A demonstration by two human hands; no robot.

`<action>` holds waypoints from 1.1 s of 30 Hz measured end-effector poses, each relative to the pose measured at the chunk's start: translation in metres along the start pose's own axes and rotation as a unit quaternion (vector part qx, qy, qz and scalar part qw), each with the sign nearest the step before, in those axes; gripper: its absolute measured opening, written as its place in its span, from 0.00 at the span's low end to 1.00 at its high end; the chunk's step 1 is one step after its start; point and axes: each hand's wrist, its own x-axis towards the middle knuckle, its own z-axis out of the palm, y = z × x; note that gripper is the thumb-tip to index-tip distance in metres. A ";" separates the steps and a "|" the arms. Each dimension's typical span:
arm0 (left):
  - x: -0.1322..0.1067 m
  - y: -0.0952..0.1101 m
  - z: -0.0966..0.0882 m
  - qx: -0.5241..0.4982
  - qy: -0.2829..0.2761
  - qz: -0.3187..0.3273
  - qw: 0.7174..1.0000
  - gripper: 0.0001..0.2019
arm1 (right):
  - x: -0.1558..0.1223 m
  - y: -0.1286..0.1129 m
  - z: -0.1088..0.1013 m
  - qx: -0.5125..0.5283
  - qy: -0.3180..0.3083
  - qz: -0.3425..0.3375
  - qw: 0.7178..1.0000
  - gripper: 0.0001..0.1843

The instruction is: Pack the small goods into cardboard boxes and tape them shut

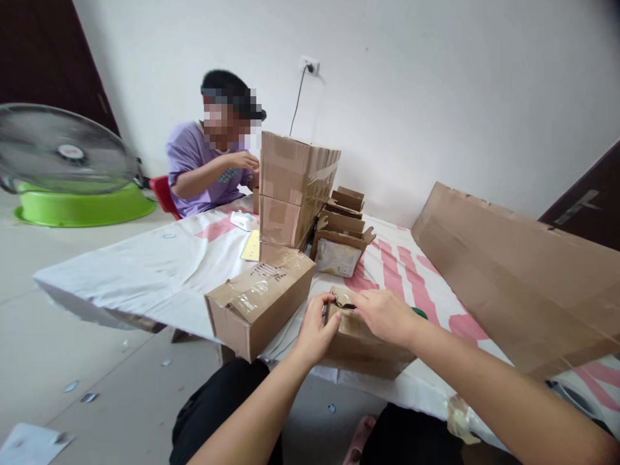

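Observation:
A brown cardboard box (363,361) lies at the front edge of the cloth-covered table, just ahead of my knees. My left hand (317,329) grips its left end, thumb on the top and fingers along the far side. From the right, my right hand (387,315) reaches over the top and holds a lifted flap; part of its fingers is hidden. Between the hands a dark gap shows in the top, with shiny tape around it. A small green thing (419,312) shows behind my right wrist, its kind unclear.
A taped long carton (271,303) lies to the left. Behind it stand stacked cartons (283,187) and open boxes (339,248). A large cardboard sheet (513,278) leans at right. Across the table (145,271) sits a person (203,161) in purple. A fan (68,152) stands far left.

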 end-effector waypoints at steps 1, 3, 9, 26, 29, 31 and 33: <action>0.000 -0.001 0.000 0.000 -0.001 0.003 1.000 0.15 | 0.006 -0.007 -0.001 -0.019 -0.016 -0.009 1.000 0.11; 0.000 -0.001 0.000 -0.003 -0.005 0.003 1.000 0.15 | 0.013 -0.013 -0.004 -0.049 -0.040 -0.021 0.998 0.12; -0.001 0.000 -0.003 -0.005 -0.012 -0.007 1.000 0.15 | 0.005 0.000 -0.014 -0.108 -0.154 0.005 0.982 0.11; 0.001 -0.004 0.000 0.017 -0.025 0.002 1.000 0.15 | -0.028 0.025 -0.024 -0.135 -0.128 0.048 0.981 0.08; 0.002 -0.003 0.000 0.012 -0.025 0.002 1.000 0.15 | -0.020 0.013 -0.020 -0.108 -0.103 0.028 0.988 0.09; 0.002 -0.002 0.000 0.013 -0.027 0.000 1.000 0.15 | -0.018 0.008 -0.015 -0.107 -0.107 0.020 0.988 0.11; 0.002 -0.002 -0.002 0.018 -0.033 -0.003 0.999 0.15 | -0.021 0.009 -0.011 -0.119 -0.114 0.027 0.986 0.12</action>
